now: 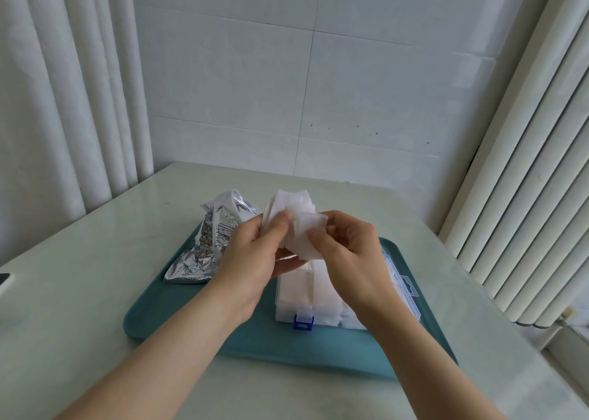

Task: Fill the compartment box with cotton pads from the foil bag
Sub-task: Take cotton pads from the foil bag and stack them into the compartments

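Both hands raised over the tray (178,317), working one bundle between them.

- Left hand (255,247): fingers curled, thumb pinching the loose stack of cotton pads (296,207) from the left side. The stack is fanned and stands roughly upright.
- Right hand (347,247): thumb and fingers pinching the nearest pad of that stack, as if peeling it off.
- Compartment box (287,311): open on the tray, directly below the hands and slightly nearer the person. Its blue latch (303,321) faces the person. White pads already lie in the near compartments. The right forearm hides much of its right half.
- Foil bag (204,247): on the tray, left of the box, just beyond the left hand, mouth up.

Judgement: the drop is straight down. The right hand sits more squarely over the box, so it is the likelier one to place. Which compartments remain unfilled cannot be told.
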